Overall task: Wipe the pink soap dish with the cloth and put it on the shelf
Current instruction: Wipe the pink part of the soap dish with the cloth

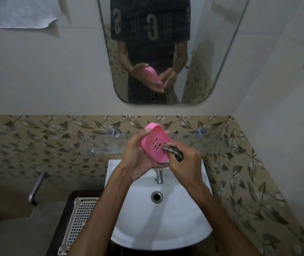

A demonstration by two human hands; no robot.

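My left hand (138,159) grips the pink soap dish (155,143) from below and holds it tilted, its slotted inside facing me, above the back of the sink. My right hand (186,163) pinches a dark checked cloth (173,152) and presses its end against the dish's lower right inner edge. Just behind the hands runs the glass shelf (208,143), fixed to the leaf-patterned tiles on metal pegs.
A white sink (184,228) with a chrome tap (159,175) lies under my hands. A white perforated basket (79,218) sits on a dark stand at the left. A mirror (221,52) hangs above and reflects a person. A metal pipe (36,187) sticks out of the left wall.
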